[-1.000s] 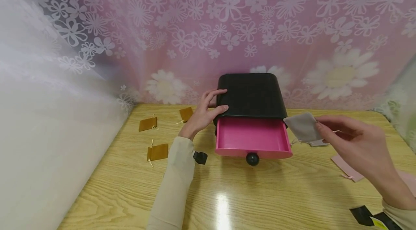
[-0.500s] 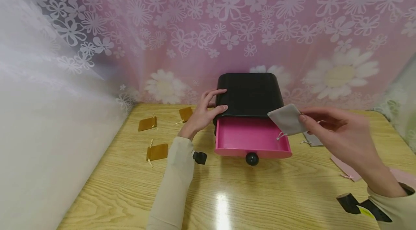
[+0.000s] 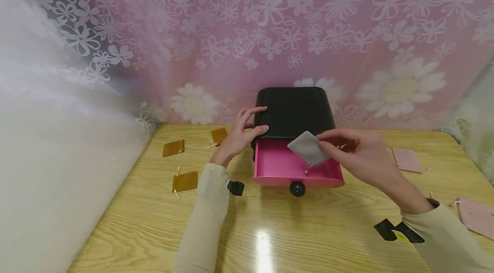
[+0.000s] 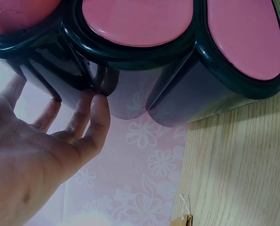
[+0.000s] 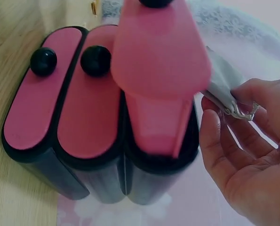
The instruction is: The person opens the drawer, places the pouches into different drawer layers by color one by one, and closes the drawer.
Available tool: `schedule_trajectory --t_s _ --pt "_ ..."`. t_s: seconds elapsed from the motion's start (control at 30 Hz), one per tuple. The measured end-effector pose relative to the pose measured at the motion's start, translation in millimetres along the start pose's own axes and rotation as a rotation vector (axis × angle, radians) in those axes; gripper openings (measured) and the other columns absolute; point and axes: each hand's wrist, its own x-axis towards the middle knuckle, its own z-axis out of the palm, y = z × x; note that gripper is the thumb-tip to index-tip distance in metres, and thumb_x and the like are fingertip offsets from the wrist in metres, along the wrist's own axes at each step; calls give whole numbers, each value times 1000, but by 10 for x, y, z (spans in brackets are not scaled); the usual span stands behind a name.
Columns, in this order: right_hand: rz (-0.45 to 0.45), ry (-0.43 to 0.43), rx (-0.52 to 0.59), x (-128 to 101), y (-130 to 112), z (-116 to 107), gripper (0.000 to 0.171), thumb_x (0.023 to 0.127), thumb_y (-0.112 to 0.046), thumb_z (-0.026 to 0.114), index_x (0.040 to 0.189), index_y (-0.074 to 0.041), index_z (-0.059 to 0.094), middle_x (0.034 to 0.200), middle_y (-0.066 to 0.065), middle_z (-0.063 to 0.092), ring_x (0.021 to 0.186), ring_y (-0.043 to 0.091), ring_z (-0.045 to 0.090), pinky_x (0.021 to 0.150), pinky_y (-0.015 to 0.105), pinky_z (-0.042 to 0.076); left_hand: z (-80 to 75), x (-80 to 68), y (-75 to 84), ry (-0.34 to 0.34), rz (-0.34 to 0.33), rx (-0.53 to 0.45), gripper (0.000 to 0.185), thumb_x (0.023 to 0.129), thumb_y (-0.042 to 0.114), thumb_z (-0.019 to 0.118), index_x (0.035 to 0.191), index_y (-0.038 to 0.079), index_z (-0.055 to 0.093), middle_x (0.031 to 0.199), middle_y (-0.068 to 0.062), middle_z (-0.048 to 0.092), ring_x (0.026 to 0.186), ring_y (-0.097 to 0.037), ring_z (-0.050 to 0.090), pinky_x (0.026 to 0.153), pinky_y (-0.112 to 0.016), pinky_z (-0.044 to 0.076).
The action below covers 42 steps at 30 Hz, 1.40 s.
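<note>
A black drawer unit with pink drawers stands against the curtain. Its top drawer is pulled out, with bare pink floor showing. My left hand rests on the unit's left side, thumb and forefinger at the top edge; in the left wrist view its fingers touch the black side wall. Over the right part of the drawer, my right hand pinches a small grey drawstring pouch between thumb and fingers. The pouch hangs tilted, its cord dangling. The right wrist view shows two lower drawers pushed in.
Brown drawstring pouches lie on the wooden table to the left. Pink pouches lie to the right. A floral curtain hangs behind the unit. A black knob sticks out from the drawer's front.
My right hand has moved left, bringing the grey pouch from beside the unit to over the drawer. Pink pouches on the right have come into fuller view. The left hand stays put.
</note>
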Motion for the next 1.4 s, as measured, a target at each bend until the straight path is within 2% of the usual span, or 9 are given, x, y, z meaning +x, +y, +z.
schedule_trajectory --t_s 0.1,0.27,0.5,0.63,0.83,1.0,1.17,1.27,1.4 --pt "-42 -27 -45 31 5 82 19 91 -14 78 107 -22 79 94 -4 76 70 5 63 63 16 51 1 -6 6 0 -2 -2 50 98 41 63 146 44 49 164 0 22 126 -30 58 104 -51 51" --pt "-133 -49 -129 65 21 199 19 88 -13 80 103 -24 79 88 -8 75 65 1 58 58 17 48 1 -21 -4 -2 -5 -3 49 98 42 63 145 47 49 163 4 23 128 -29 56 105 -51 49" --pt "-254 -78 -154 96 33 319 22 84 -4 81 101 -18 80 80 -10 72 56 -3 46 52 18 42 4 -16 -11 0 1 3 48 98 42 63 144 49 49 163 3 24 128 -30 56 105 -52 49" --pt "-304 -110 -226 113 -7 352 27 83 -6 83 108 -15 79 83 -6 73 55 -3 40 51 19 40 7 -10 -21 2 1 7 48 98 43 63 143 50 49 163 4 24 128 -30 55 105 -54 49" --pt "-322 -165 -383 117 -66 371 38 86 -17 82 123 -13 74 102 4 78 57 -2 42 53 20 39 3 -8 -7 6 -2 2 48 98 43 62 144 48 50 163 2 24 129 -32 56 106 -54 49" --pt "-360 -130 -424 97 -83 376 38 86 -19 82 122 -11 74 103 7 79 55 0 47 53 20 40 3 -15 1 5 -9 4 48 98 43 62 144 48 49 163 4 24 129 -32 55 106 -54 49" --pt "-464 -30 -431 76 -76 363 37 80 -17 84 116 -9 76 92 4 76 57 3 52 51 20 42 1 -10 -5 2 -6 2 47 99 43 62 144 48 49 163 3 23 130 -32 55 106 -53 49" --pt "-515 24 -418 70 -62 336 29 93 -28 74 114 -8 76 88 3 74 56 4 50 48 20 40 -1 -7 -6 0 -6 -1 47 99 42 61 144 48 49 164 3 23 130 -32 55 106 -53 49" --pt "-517 67 -414 45 -46 290 56 106 -52 41 113 -10 77 90 3 76 54 7 53 46 20 39 -1 -11 -1 -1 -10 -3 48 99 42 62 145 47 49 164 3 22 129 -31 55 106 -53 49"
